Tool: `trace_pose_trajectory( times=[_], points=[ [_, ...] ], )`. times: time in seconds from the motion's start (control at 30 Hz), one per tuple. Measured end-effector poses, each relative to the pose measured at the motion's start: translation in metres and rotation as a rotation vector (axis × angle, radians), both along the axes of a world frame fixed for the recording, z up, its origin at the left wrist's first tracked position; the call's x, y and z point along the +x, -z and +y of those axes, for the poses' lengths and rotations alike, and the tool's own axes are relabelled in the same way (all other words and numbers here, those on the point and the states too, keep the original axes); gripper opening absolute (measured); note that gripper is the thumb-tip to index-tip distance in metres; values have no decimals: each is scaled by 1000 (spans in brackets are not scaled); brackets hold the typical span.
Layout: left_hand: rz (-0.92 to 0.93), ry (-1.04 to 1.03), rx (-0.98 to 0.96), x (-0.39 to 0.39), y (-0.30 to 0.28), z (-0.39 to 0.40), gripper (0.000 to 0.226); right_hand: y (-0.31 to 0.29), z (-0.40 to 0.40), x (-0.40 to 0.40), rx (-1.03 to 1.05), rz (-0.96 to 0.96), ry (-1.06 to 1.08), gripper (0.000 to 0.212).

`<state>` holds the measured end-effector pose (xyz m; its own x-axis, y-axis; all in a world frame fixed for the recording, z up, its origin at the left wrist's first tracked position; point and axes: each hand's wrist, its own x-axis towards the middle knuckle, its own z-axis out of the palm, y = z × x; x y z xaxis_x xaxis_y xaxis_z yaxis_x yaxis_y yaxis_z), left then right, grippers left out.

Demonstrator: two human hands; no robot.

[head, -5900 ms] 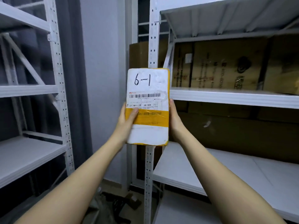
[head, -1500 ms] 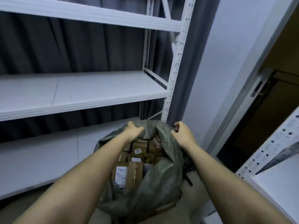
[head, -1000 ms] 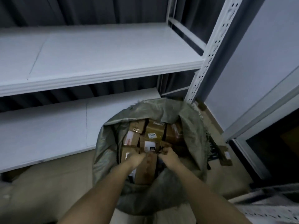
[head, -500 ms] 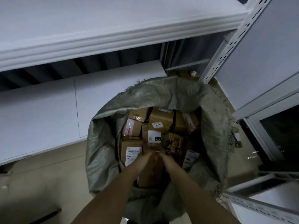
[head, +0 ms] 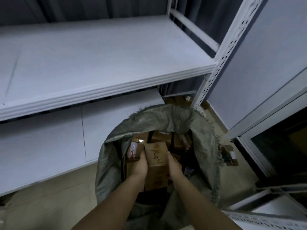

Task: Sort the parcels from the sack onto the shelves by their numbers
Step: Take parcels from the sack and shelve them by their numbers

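Your left hand (head: 138, 165) and right hand (head: 174, 165) clasp a brown box (head: 156, 161) marked 1-9 from either side, inside the grey sack's (head: 114, 156) open mouth.

lower parcels (head: 177, 143) buried in sack (head: 166, 118), handwriting smudgy

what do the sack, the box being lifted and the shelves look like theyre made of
Sack: looks like woven plastic fabric, dull grey-green, with a frayed rim and soft folds.
Box, gripped by the left hand and right hand: plain brown corrugated cardboard, matte, with handwriting on its face.
Shelves: smooth white boards, material unclear, on a white-painted upright with punched slots, probably metal.
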<state>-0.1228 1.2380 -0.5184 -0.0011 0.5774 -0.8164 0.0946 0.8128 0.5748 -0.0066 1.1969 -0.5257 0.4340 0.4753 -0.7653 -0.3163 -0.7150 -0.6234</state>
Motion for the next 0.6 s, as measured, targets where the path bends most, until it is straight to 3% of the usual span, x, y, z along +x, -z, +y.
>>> trace_pose_trajectory(
  times=[0.1, 0.23, 0.33, 0.43, 0.6],
  points=[
    [5, 70, 83, 6, -28, 5, 72, -31, 3, 6, 116, 41, 60, 59],
    [-11, 107, 314, 17, -67, 6, 52, -67, -2, 11, 233, 121, 161, 61],
    [-19, 200, 493, 23, -97, 13, 42, -92, -4, 16, 319, 280, 213, 73],
    [-25, 257, 719, 28, -128, 23, 32, -114, 0, 24, 421, 493, 268, 72],
    [-86, 192, 914, 40, -178, 28, 26, -162, 9, 46, 548, 637, 298, 75]
  ],
)
